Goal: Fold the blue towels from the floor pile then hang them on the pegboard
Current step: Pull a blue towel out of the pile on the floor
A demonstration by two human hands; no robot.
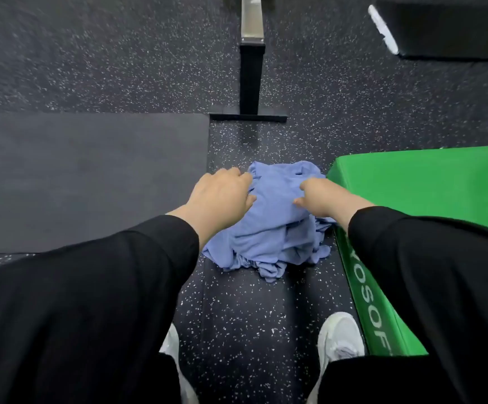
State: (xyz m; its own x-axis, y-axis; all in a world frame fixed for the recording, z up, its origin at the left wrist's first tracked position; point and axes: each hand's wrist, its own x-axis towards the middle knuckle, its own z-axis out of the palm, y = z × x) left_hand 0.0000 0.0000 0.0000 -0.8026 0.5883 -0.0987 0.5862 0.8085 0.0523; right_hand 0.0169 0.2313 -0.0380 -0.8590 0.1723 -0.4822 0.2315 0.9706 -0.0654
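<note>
Blue towels (269,225) lie in a crumpled pile on the speckled floor (120,62), gripped from both sides; the left hand (222,196) curls its fingers into the pile's left edge; the right hand (324,196) pinches a fold near the top right; both black sleeves reach down; a green padded box (429,196) touches the pile's right side; a dark mat (91,176) lies to the left; a metal post (250,68) stands beyond; white shoes (338,336) show below.

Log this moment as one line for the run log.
stage: pickup | left hand: grips towel pile | right hand: grips pile | folded: none | pegboard: unseen
</note>
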